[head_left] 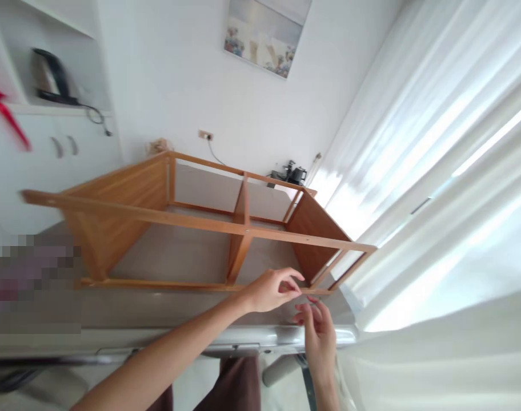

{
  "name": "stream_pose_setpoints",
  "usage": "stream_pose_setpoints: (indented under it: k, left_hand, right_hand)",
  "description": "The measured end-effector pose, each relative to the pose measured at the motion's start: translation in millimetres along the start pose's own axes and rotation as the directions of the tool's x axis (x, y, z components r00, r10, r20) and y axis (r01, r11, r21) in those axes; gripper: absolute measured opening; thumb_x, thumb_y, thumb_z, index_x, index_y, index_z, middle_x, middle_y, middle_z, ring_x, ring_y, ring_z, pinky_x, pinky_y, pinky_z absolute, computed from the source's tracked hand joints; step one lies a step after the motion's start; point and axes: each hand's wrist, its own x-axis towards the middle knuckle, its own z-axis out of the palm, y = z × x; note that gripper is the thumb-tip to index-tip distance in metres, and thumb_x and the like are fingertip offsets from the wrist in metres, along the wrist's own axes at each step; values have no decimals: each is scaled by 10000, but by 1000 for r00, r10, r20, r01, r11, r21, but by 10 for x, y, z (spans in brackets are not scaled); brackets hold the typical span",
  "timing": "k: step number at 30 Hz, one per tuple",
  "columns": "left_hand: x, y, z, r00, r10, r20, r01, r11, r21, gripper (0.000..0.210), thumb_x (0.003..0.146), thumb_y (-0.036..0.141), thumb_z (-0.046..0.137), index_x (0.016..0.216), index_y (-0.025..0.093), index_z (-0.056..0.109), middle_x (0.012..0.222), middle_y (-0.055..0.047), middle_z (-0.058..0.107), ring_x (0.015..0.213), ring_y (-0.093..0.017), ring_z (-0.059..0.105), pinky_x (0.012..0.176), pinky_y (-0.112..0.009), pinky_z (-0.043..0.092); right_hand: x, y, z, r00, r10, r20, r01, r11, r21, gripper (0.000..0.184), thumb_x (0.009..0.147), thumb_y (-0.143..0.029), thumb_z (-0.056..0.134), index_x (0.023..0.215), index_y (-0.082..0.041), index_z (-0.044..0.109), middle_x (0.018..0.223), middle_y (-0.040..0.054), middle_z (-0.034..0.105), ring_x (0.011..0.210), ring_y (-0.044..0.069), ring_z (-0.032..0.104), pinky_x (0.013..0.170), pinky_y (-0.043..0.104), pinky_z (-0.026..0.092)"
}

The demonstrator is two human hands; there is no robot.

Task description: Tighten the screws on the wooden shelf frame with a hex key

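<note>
A wooden shelf frame [247, 229] lies on the grey table [170, 308], with plank end panels and a divider in its middle. My left hand [272, 290] is over its near lower rail, close to the right end, thumb and fingertips brought together in a pinch. Just below and to the right, my right hand [318, 328] has its fingers curled toward the thumb, close to the left fingertips. Anything between either set of fingertips is too small to make out.
An electric kettle [50, 77] stands in a white cabinet at left. Behind the frame are a dark kettle [297, 174] and a wall socket [205, 135]. White curtains [415, 171] hang along the right. A pale table edge [281, 335] runs before my legs.
</note>
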Motion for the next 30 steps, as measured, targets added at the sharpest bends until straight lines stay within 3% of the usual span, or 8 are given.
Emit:
stream_pose_setpoints:
  k: [4, 8, 13, 20, 24, 26, 28, 30]
  left_hand:
    - [288, -243, 133, 998, -44, 35, 43, 998, 41, 241, 879, 341, 660, 1078, 207, 651, 924, -14, 775, 815, -156, 700, 766, -259, 516]
    - [598, -371, 192, 996, -38, 82, 37, 999, 15, 199, 867, 376, 658, 922, 186, 689, 914, -34, 767, 860, -176, 715, 790, -264, 524]
    - [900, -474, 250, 982, -126, 141, 127, 992, 3, 278, 810, 434, 711, 885, 167, 695, 834, -54, 764, 800, -203, 719, 732, -278, 526]
    - [955, -657, 357, 971, -117, 208, 143, 984, -111, 314, 806, 464, 718, 837, 152, 699, 784, -39, 729, 757, -175, 670, 705, -266, 504]
    - [941, -799, 358, 968, -172, 183, 197, 972, -125, 306, 814, 445, 712, 888, 148, 699, 807, -40, 720, 754, -169, 662, 720, -278, 511]
    - [951, -844, 356, 966, -197, 166, 225, 960, -165, 313, 819, 431, 709, 943, 144, 685, 823, -41, 718, 749, -167, 668, 733, -289, 523]
    - [964, -846, 358, 970, -200, 139, 225, 953, -201, 313, 816, 426, 714, 941, 141, 674, 828, -41, 714, 735, -161, 669, 730, -289, 527]
    - [970, -803, 364, 974, -197, 113, 219, 948, -230, 310, 806, 431, 729, 897, 141, 674, 812, -40, 714, 720, -155, 668, 718, -279, 522]
  right_hand:
    - [215, 65, -125, 999, -9, 40, 7, 999, 44, 343, 923, -520, 589, 1054, -211, 517, 890, 59, 723, 691, 182, 685, 648, 298, 540]
    - [418, 90, -265, 999, -34, -14, 35, 999, 22, 285, 952, -498, 543, 993, -217, 536, 1011, 91, 715, 811, 195, 702, 687, 302, 544]
    - [511, 158, -430, 999, -34, -35, 34, 999, 20, 345, 979, -480, 505, 1206, -224, 456, 992, 78, 715, 803, 193, 698, 700, 312, 544]
    - [611, 316, -517, 998, -4, 56, 10, 995, -103, 313, 1021, -472, 375, 1015, -220, 561, 830, 42, 683, 720, 173, 659, 678, 285, 510]
    - [726, 297, -547, 999, -6, 32, 17, 943, -333, 291, 1012, -383, 343, 1098, -224, 571, 691, -17, 594, 633, 166, 580, 636, 272, 443]
    - [778, 262, -546, 999, 8, 40, 10, 902, -431, 280, 989, -317, 338, 1093, -225, 581, 718, -16, 593, 650, 165, 568, 647, 272, 414]
    - [800, 216, -527, 998, 24, 59, 7, 883, -470, 251, 953, -264, 366, 1056, -225, 592, 717, -26, 570, 656, 158, 552, 653, 266, 394]
    - [777, 165, -496, 997, 45, 64, -12, 892, -453, 202, 921, -255, 430, 1036, -228, 594, 630, -65, 454, 588, 140, 481, 606, 249, 361]
